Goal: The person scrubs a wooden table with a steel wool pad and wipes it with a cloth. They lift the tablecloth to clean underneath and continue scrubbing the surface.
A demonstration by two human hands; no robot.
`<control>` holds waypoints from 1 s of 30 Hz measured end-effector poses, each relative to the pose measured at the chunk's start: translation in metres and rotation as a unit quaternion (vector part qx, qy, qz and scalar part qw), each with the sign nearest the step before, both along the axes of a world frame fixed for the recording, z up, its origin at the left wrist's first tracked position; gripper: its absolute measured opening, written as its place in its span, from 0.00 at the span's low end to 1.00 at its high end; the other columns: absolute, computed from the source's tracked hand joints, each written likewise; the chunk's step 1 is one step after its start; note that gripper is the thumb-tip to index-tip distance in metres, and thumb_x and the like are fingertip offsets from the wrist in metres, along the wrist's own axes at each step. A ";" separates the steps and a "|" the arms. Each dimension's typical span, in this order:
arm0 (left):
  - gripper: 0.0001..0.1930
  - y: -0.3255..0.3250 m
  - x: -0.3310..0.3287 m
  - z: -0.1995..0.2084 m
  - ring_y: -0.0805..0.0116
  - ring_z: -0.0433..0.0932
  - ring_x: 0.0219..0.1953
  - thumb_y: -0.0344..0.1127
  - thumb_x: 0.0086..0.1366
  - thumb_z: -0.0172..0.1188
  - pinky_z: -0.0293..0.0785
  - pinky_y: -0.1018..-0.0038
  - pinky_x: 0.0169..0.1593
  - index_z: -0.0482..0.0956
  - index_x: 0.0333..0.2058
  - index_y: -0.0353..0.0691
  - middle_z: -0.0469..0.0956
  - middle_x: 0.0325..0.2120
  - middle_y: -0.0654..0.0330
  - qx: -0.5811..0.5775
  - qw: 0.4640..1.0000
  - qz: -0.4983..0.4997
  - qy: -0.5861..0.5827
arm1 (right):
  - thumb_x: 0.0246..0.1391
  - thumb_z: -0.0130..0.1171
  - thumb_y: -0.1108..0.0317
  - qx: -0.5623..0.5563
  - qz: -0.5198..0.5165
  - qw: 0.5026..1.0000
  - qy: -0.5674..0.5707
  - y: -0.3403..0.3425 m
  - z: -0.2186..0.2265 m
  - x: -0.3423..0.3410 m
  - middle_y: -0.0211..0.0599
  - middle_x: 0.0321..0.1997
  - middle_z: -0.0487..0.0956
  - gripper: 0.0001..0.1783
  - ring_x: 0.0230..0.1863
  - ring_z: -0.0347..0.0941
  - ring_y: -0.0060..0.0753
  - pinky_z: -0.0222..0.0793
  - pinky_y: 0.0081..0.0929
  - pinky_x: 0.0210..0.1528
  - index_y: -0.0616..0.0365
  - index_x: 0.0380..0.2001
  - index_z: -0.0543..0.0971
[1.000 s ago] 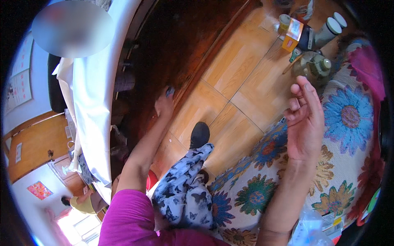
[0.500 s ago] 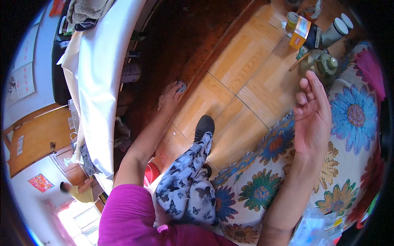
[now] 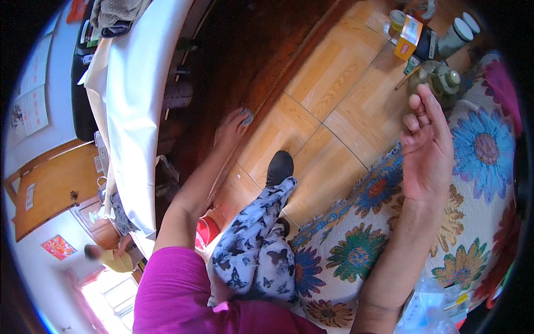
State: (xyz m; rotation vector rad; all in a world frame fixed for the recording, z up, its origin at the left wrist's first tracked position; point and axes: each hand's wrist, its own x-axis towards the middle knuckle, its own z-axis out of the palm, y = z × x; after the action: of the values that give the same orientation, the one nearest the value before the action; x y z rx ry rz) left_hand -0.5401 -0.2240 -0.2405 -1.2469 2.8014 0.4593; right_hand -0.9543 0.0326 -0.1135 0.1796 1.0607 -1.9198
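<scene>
My left hand (image 3: 229,129) reaches down to the raised edge of a dark reddish-brown wooden surface (image 3: 256,67). Its fingers are closed on a small grey-blue wad (image 3: 247,117), which looks like a crumpled rag and touches the edge strip. Most of the wad is hidden by the fingers. My right hand (image 3: 427,147) is held up in the air with loosely bent fingers and nothing in it. Below it spreads a cream sofa cover (image 3: 411,234) with large coloured flowers.
Wood-patterned floor tiles (image 3: 334,83) lie between the dark surface and the sofa. A green glass jug (image 3: 436,80), a yellow-orange box (image 3: 409,38) and white-topped containers (image 3: 459,36) stand at far right. White cloth (image 3: 133,111) hangs at left; another person (image 3: 114,259) is beyond.
My left hand has slid slightly along the edge strip with the wad. My right hand has risen a little, still empty. The view has shifted slightly.
</scene>
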 end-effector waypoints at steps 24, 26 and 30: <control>0.20 -0.033 -0.114 -0.014 0.53 0.72 0.61 0.26 0.64 0.61 0.70 0.64 0.63 0.79 0.54 0.50 0.72 0.59 0.54 -0.059 0.994 -0.073 0.050 | 0.68 0.52 0.65 -0.045 0.014 0.999 -0.013 -0.001 -0.004 -0.003 0.26 0.44 0.80 0.20 0.33 0.70 0.13 0.64 0.10 0.31 0.60 0.59 0.74; 0.19 -0.051 -0.155 -0.010 0.52 0.71 0.61 0.26 0.65 0.59 0.69 0.64 0.64 0.78 0.54 0.49 0.73 0.59 0.54 -0.068 0.994 -0.073 0.036 | 0.68 0.52 0.65 -0.050 0.020 0.998 -0.010 0.003 -0.007 -0.003 0.26 0.44 0.80 0.20 0.33 0.69 0.13 0.64 0.10 0.31 0.60 0.59 0.73; 0.18 -0.053 -0.115 -0.016 0.51 0.71 0.61 0.30 0.65 0.60 0.69 0.62 0.63 0.76 0.55 0.48 0.72 0.59 0.53 -0.049 0.995 0.047 0.072 | 0.68 0.51 0.65 -0.040 0.016 0.999 -0.015 0.006 -0.008 -0.006 0.26 0.44 0.79 0.20 0.33 0.68 0.13 0.63 0.10 0.31 0.61 0.59 0.73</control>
State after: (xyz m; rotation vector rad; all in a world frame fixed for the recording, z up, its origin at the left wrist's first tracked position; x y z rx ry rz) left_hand -0.6547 -0.2767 -0.2561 -1.4246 2.9266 0.4383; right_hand -0.9600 0.0389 -0.1212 0.1456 0.9598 -1.9202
